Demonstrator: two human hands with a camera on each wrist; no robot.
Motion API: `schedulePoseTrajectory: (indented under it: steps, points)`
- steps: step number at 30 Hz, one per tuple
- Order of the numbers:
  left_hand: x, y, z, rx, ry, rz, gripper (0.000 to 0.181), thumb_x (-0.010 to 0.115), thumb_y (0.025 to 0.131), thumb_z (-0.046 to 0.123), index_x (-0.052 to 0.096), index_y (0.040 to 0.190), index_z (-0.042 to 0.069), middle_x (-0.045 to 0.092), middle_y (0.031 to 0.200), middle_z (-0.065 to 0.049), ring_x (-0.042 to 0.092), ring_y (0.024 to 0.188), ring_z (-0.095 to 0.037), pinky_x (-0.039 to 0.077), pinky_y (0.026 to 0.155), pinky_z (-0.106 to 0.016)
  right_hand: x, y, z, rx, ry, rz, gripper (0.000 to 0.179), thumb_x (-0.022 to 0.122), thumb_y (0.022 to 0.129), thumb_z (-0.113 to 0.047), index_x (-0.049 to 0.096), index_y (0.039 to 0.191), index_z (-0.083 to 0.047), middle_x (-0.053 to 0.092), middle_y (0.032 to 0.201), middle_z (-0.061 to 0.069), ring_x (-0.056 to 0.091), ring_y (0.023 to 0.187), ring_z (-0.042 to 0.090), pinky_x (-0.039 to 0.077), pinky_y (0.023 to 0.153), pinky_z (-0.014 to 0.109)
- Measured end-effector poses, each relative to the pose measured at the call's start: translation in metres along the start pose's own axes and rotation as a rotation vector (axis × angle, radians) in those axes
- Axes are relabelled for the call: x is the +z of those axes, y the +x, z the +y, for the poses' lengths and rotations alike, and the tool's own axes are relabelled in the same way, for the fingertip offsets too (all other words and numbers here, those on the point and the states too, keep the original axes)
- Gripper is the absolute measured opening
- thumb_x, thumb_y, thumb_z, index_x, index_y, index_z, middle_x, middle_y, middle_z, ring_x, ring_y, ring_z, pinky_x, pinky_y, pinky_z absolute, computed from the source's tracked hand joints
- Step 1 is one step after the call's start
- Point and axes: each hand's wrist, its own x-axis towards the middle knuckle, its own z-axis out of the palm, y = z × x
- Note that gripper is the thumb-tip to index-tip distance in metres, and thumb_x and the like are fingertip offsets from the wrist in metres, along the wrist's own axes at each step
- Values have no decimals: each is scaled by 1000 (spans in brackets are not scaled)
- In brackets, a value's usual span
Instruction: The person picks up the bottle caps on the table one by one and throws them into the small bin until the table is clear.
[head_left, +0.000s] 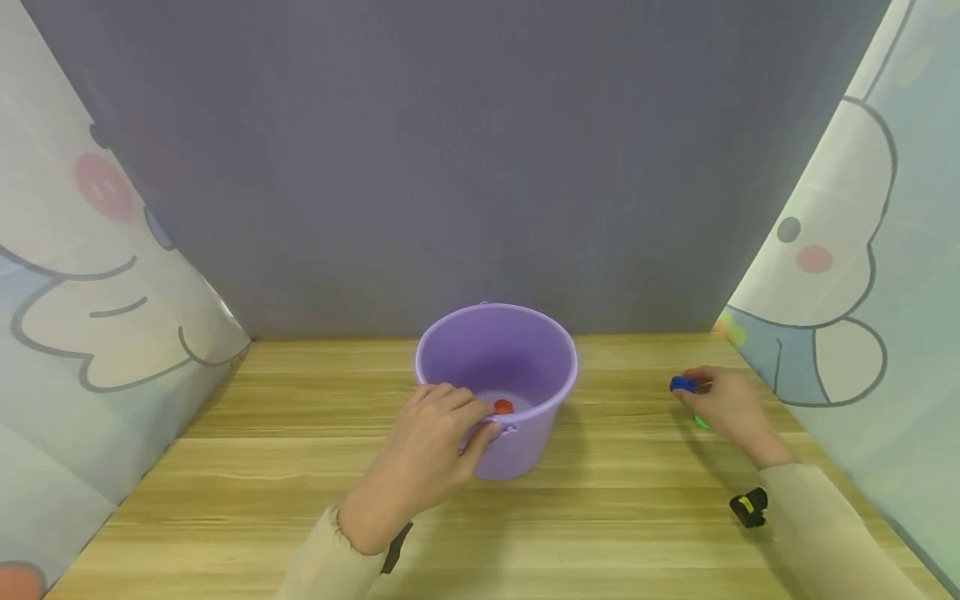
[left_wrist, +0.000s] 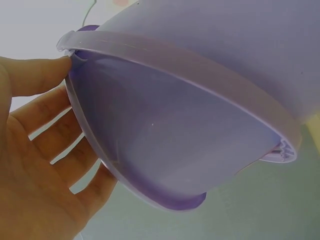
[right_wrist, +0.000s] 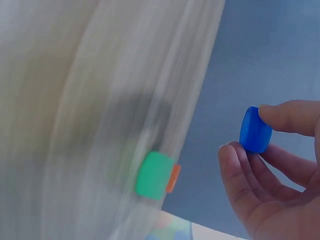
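A purple bucket (head_left: 517,450) stands upright on the wooden table, with a small red-orange piece (head_left: 503,407) on its inside bottom. My left hand (head_left: 431,442) grips the near-left part of the bucket's rim, thumb and fingers on either side of it in the left wrist view. Over at the right, my right hand (head_left: 727,408) pinches a blue bottle cap (right_wrist: 255,130) between thumb and fingertips, held above the table. Below that hand lies a green cap (right_wrist: 155,176), mostly covered by the hand in the head view. An orange piece (right_wrist: 173,178) shows beside the green one.
The wooden table (head_left: 315,433) runs back to a dark grey panel (head_left: 480,167). Cartoon-printed sheets (head_left: 832,250) close off both sides, the right one near my right hand. Black wrist devices (head_left: 750,507) are worn at both sleeves.
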Motion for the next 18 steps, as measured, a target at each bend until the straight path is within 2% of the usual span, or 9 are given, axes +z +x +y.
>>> schedulePoseTrajectory:
  steps: [8,18]
  points:
    - [1,-1,0,-15,-16,-1,9,79,89,23,71,88,18,64,81,9,58,78,-13,50,82,-36,3,2,-16,42,31,-3,50,72,94,-25,61,124,13,66,112,33,64,100,47,53,81,56]
    - [1,-2,-1,-21,-22,-6,8,79,89,24,72,89,18,64,81,9,58,77,-12,50,83,-36,5,4,-34,49,56,23,49,74,93,-27,64,121,12,70,107,28,68,95,41,56,76,48]
